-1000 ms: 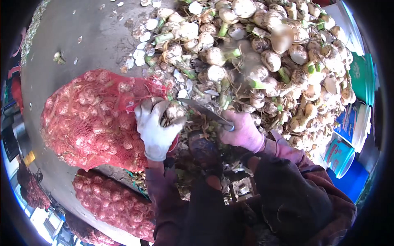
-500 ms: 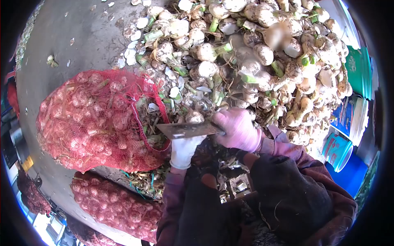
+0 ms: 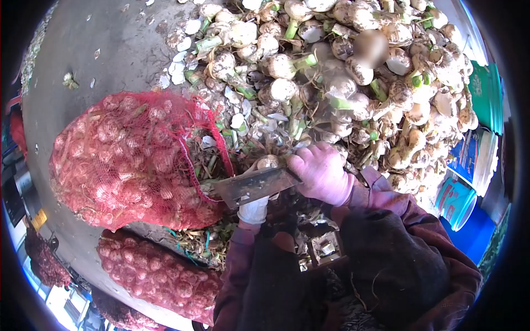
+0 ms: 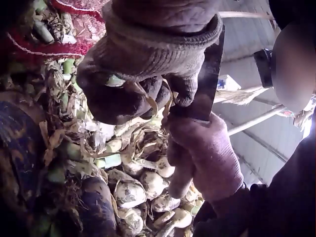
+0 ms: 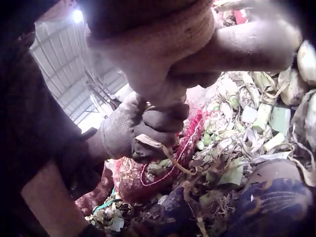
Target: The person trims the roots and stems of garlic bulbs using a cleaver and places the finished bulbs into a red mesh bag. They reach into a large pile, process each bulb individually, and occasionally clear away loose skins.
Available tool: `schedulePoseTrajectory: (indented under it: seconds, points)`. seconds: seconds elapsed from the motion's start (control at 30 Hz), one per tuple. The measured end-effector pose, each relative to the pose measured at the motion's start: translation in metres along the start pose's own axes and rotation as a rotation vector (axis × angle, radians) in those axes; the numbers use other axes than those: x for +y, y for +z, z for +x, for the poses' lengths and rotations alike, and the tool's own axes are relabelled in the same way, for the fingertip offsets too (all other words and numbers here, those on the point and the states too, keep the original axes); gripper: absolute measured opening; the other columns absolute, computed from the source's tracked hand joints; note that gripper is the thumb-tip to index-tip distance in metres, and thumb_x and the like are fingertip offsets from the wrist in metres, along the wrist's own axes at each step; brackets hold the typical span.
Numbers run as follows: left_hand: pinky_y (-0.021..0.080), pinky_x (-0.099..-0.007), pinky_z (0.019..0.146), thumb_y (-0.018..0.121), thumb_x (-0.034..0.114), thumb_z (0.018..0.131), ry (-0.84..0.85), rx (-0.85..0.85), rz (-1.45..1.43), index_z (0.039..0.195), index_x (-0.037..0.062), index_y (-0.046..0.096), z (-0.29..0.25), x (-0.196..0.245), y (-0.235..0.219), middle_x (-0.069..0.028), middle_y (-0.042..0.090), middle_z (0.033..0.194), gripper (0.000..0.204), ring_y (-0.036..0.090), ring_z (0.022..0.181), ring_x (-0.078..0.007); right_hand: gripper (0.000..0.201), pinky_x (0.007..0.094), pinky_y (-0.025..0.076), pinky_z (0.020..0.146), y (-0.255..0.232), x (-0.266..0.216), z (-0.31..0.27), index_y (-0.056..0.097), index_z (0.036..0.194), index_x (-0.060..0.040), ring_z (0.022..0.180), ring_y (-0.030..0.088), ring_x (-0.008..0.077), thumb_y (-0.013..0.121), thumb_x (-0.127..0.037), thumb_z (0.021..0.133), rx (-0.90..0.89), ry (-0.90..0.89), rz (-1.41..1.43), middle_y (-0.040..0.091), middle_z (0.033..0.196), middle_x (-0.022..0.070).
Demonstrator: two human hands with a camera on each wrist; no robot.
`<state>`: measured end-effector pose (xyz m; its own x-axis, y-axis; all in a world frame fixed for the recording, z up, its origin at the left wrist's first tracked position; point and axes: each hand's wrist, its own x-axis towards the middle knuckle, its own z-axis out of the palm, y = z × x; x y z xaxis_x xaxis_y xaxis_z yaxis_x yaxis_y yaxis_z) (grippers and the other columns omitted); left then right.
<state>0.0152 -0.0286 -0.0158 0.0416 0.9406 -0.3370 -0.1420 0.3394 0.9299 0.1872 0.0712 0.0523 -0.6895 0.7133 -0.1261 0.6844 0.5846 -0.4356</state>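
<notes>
My right hand (image 3: 323,172), in a pink glove, grips a knife (image 3: 259,186) by its handle. The broad, dirt-specked blade lies across my left hand (image 3: 254,211) in the head view and hides most of it. Above the blade's upper edge shows the pale top of a garlic bulb (image 3: 268,161), held in my left hand. In the left wrist view the dark-palmed fingers (image 4: 123,101) curl tightly, with a strip of dry leaf (image 4: 150,98) hanging from them. The blade stands upright close beside that hand there.
A large heap of garlic bulbs (image 3: 408,105) with cut stalks fills the upper right. On the left sits an open-mouthed red mesh bag (image 3: 121,160) of garlic, a second full bag (image 3: 160,276) below it. Plastic buckets (image 3: 457,204) stand at the far right. Leaf scraps (image 5: 247,118) litter the floor.
My left hand has left the red bag's mouth and come right, under the knife, now holding a bulb. The blade, earlier pointing up-left, now lies broadside over that hand.
</notes>
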Motion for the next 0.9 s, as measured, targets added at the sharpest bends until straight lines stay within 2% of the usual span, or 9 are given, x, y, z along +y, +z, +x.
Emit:
schedulePoseTrajectory:
  seconds: [0.2,0.27,0.4,0.47,0.53,0.67,0.77,0.87,0.9]
  points:
    - [0.040,-0.0393,0.098,0.059,0.013,0.085,0.079,-0.054,0.529,0.128,0.0099,0.047,-0.004,0.013,0.001,-0.0099,0.056,0.118,0.044,0.052,0.111,-0.0220,0.027,0.0384,0.043,0.069,0.004,0.000,0.000,0.056,0.086,-0.0110,0.074,0.058,0.0265,0.064,-0.024,0.064,-0.050,0.088,0.027,0.056,0.080,0.0072]
    - [0.040,-0.0336,0.098,0.047,0.006,0.088,-0.068,-0.058,0.452,0.124,-0.0005,0.049,0.000,0.022,0.005,-0.0106,0.053,0.124,0.036,0.052,0.112,-0.0237,0.027,0.0385,0.043,0.070,0.004,0.000,-0.001,0.056,0.087,-0.0107,0.075,0.058,0.0266,0.064,-0.024,0.064,-0.059,0.092,0.035,0.056,0.080,0.0074]
    - [0.045,-0.0357,0.091,0.058,0.008,0.083,-0.129,-0.051,0.290,0.122,-0.0022,0.048,0.000,0.024,0.005,-0.0144,0.058,0.113,0.041,0.056,0.103,-0.0257,0.025,0.0386,0.045,0.068,0.001,0.003,-0.002,0.056,0.087,-0.0099,0.073,0.059,0.0265,0.064,-0.021,0.066,-0.065,0.071,0.028,0.057,0.079,0.0085]
    - [0.046,-0.0306,0.083,0.077,0.019,0.065,-0.377,-0.081,-0.329,0.100,0.0016,0.060,-0.001,0.067,0.003,-0.0070,0.064,0.098,0.043,0.060,0.092,-0.0146,0.021,0.0387,0.048,0.058,0.014,0.015,-0.005,0.056,0.087,-0.0106,0.062,0.059,0.0273,0.062,-0.017,0.068,-0.120,0.204,-0.024,0.056,0.072,0.0094]
    - [0.049,-0.0264,0.073,0.081,0.017,0.056,-0.061,-0.266,-0.086,0.093,0.0006,0.060,0.006,0.099,0.001,-0.0057,0.064,0.083,0.045,0.061,0.080,-0.0102,0.014,0.0377,0.047,0.045,0.022,0.043,-0.019,0.059,0.085,-0.0120,0.050,0.058,0.0259,0.062,-0.017,0.073,0.077,0.263,0.089,0.055,0.060,0.0096]
    - [0.052,-0.0287,0.068,0.080,0.016,0.061,0.061,-0.014,0.412,0.102,0.0014,0.057,0.030,0.090,0.003,-0.0085,0.066,0.086,0.049,0.065,0.074,-0.0157,0.022,0.0385,0.050,0.053,0.001,0.021,-0.016,0.063,0.091,-0.0107,0.059,0.063,0.0285,0.062,-0.020,0.071,-0.107,0.445,0.397,0.062,0.064,0.0125]
    - [0.047,-0.0410,0.069,0.082,0.027,0.056,0.327,0.284,1.272,0.104,0.0091,0.056,0.038,0.085,0.021,-0.0109,0.058,0.085,0.058,0.058,0.081,-0.0280,0.021,0.0406,0.051,0.062,0.004,0.014,-0.009,0.062,0.085,-0.0068,0.067,0.062,0.0354,0.061,-0.018,0.067,-0.151,0.435,0.707,0.060,0.066,0.0190]
    - [0.044,-0.0445,0.070,0.080,0.034,0.053,0.227,0.288,1.510,0.104,0.0112,0.055,0.041,0.092,0.028,-0.0108,0.054,0.084,0.061,0.054,0.082,-0.0309,0.021,0.0411,0.051,0.062,0.005,0.012,-0.005,0.062,0.085,-0.0064,0.067,0.062,0.0358,0.061,-0.018,0.067,-0.150,0.481,0.780,0.059,0.065,0.0199]
    - [0.045,-0.0411,0.066,0.077,0.036,0.063,0.198,0.220,1.463,0.104,0.0091,0.055,0.040,0.087,0.025,-0.0085,0.056,0.085,0.054,0.055,0.077,-0.0279,0.021,0.0417,0.050,0.062,0.005,0.012,-0.003,0.062,0.085,-0.0062,0.067,0.062,0.0363,0.061,-0.017,0.066,-0.128,0.480,0.783,0.059,0.065,0.0201]
